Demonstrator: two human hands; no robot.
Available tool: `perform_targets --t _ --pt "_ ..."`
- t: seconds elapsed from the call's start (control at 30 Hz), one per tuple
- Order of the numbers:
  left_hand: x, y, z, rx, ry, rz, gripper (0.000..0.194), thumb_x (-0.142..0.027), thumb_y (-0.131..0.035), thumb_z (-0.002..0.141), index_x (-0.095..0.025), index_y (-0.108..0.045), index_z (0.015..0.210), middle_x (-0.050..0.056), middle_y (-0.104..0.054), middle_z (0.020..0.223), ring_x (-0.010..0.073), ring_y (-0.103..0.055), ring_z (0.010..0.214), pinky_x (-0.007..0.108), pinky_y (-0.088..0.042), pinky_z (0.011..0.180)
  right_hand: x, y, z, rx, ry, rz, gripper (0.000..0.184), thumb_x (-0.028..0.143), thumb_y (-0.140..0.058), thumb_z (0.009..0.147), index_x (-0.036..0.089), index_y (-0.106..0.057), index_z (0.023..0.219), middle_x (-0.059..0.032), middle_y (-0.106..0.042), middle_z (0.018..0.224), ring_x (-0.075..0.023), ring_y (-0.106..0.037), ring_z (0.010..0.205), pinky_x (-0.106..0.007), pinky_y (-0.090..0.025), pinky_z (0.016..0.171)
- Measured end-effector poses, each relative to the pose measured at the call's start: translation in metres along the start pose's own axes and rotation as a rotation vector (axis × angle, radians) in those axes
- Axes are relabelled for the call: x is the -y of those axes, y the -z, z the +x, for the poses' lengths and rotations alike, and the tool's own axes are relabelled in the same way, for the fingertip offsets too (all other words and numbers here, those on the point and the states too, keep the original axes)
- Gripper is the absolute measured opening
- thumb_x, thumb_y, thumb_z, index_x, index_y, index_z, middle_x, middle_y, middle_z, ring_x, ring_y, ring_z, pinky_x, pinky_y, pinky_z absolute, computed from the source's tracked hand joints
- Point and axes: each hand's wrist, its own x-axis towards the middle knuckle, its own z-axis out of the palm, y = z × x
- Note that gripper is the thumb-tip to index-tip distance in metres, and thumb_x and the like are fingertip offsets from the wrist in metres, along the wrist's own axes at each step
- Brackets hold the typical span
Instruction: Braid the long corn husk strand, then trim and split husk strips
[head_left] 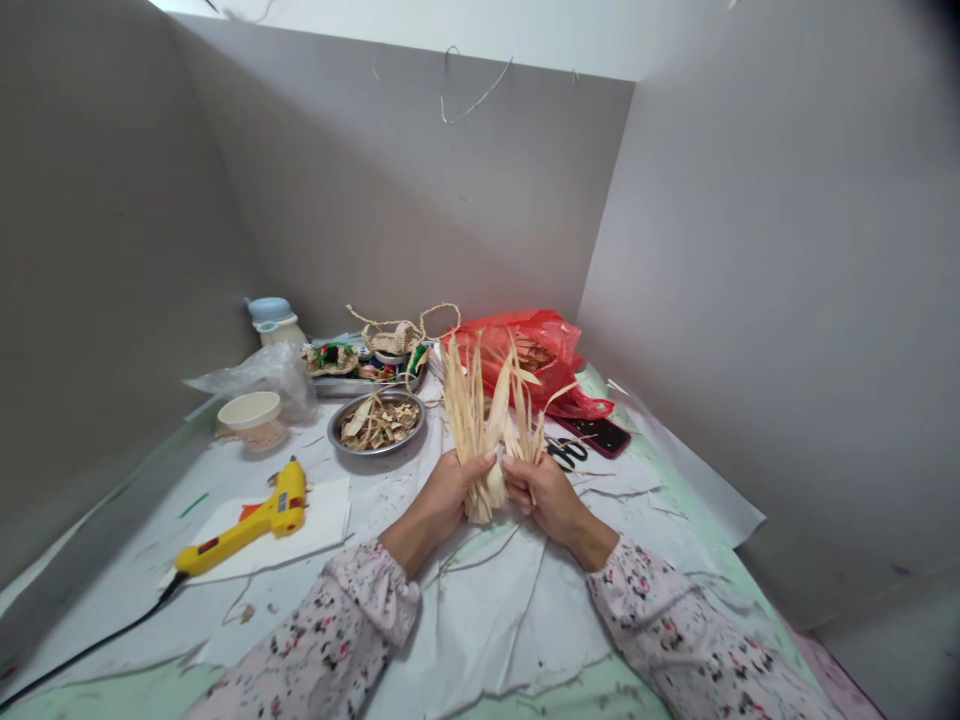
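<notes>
Pale dried husk strips (471,405) stand upright in a bundle between my two hands, in the middle of the view. My left hand (448,492) is closed round the larger part, its thumb pressed across the strips and their cut ends showing below. On the other side my right hand (547,495) pinches a smaller bunch of husk strips (523,405), fingers curled, thumb pointing at the left thumb. The two bunches touch or nearly touch. Just beyond my right hand lie black-handled scissors (568,452), partly covered by the hand.
A yellow glue gun (251,525) with a black cord lies at left. Behind it are a paper cup (253,420), a metal bowl (335,438) of husk scraps and a loaded tray (330,388). A red plastic bag (559,345) and a phone (604,436) lie at right. Grey partitions (405,180) surround the table.
</notes>
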Motion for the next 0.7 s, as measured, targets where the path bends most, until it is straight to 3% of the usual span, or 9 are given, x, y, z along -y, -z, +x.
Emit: perform_targets --t 0.17,0.33,0.5,0.7 --pt "-0.005 0.009 0.01 -0.25 -0.087 -0.113 0.031 -0.02 -0.078 0.064 -0.009 -0.067 0.091 0.006 -0.071 0.074 0.0144 -0.063 0.057 0.023 -0.05 0.055 0.007 0.002 0.003 -0.153 0.018 0.242 0.025 0.029 -0.064 0.067 0.019 -0.042 0.06 0.0075 -0.038 0.051 -0.0047 -0.029 0.038 -0.021 -0.014 0.037" --pt "-0.015 0.025 0.021 -0.491 -0.197 -0.285 0.01 -0.006 -0.064 0.073 -0.009 -0.065 0.083 0.003 -0.068 0.068 0.0118 -0.062 0.054 0.022 -0.052 0.053 0.017 0.017 0.009 -0.34 0.135 0.464 0.022 0.027 -0.057 0.066 0.02 -0.036 0.061 0.0063 -0.039 0.056 -0.0061 -0.033 0.041 -0.02 -0.019 0.036" --pt "-0.027 0.033 0.023 -0.618 -0.314 -0.445 0.012 -0.003 -0.054 0.081 -0.011 -0.062 0.081 -0.001 -0.065 0.063 0.009 -0.061 0.051 0.02 -0.054 0.054 0.017 0.038 0.015 -0.535 0.262 0.393 0.023 0.032 -0.052 0.07 0.022 -0.032 0.063 0.0065 -0.036 0.057 -0.0079 -0.035 0.041 -0.021 -0.023 0.036" --pt "-0.036 0.029 0.02 -0.714 -0.307 -0.54 0.015 -0.007 -0.049 0.087 -0.015 -0.057 0.077 -0.004 -0.059 0.055 0.01 -0.056 0.042 0.022 -0.051 0.044 0.018 0.045 0.017 -0.619 0.362 0.327 0.026 0.035 -0.051 0.07 0.023 -0.029 0.062 0.0074 -0.035 0.053 -0.0085 -0.039 0.042 -0.021 -0.028 0.037"
